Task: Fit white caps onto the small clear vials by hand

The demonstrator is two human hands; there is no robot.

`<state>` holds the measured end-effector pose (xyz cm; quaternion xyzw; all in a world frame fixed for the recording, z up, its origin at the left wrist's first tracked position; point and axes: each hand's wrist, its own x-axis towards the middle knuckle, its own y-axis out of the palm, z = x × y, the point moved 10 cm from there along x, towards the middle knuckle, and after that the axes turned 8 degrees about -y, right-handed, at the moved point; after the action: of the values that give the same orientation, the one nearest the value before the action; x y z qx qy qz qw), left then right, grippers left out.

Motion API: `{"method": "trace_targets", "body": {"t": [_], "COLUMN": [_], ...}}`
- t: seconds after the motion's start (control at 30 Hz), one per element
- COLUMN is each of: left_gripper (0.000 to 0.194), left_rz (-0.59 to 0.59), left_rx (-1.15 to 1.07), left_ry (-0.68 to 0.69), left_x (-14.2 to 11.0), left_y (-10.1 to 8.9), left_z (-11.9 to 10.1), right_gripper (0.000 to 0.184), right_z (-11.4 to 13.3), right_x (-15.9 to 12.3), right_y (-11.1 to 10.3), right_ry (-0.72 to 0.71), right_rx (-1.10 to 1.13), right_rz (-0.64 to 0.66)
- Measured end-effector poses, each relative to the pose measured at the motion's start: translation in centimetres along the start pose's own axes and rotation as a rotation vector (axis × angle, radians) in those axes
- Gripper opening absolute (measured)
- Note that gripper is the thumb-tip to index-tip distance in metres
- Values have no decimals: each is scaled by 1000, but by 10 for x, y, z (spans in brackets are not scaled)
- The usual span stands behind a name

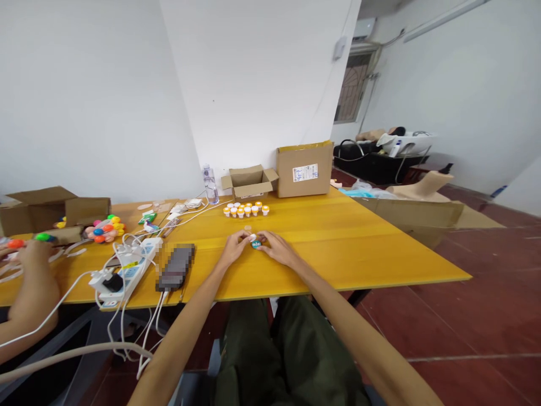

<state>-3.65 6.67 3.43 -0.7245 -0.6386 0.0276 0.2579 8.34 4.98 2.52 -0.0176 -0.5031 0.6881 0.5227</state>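
In the head view, two hands meet at the centre of the frame: the left hand's (236, 246) grip is clamped on one small white piece (253, 238); the right hand (275, 247) touches one teal round piece (256, 245) just below it — whether its grip is closed, I cannot tell. Beyond, at upper centre of the desk (338, 242), stand roughly eleven orange-and-white pieces (240, 212), overlapping, two cardboard boxes (305, 172) and one bottle (210, 185).

From my head, the view looks forward and down over my hands (236, 246) (276, 248) and worktop (338, 242), toward the wall (253, 73).
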Motion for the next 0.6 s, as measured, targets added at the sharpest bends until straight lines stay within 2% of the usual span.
{"method": "trace_targets", "body": {"t": [0.17,0.6], "left_gripper": [25,27], "left_rz": [36,46], "left_rx": [-20,-2], "left_ry": [16,17], "left_x": [-1,3], "left_y": [2,7], "left_z": [-5,2], "right_gripper": [32,30], "right_z": [0,-5], "right_x": [1,2], "right_y": [1,4], "right_ry": [2,-36], "right_rx": [31,116], "right_rz": [6,-35]}}
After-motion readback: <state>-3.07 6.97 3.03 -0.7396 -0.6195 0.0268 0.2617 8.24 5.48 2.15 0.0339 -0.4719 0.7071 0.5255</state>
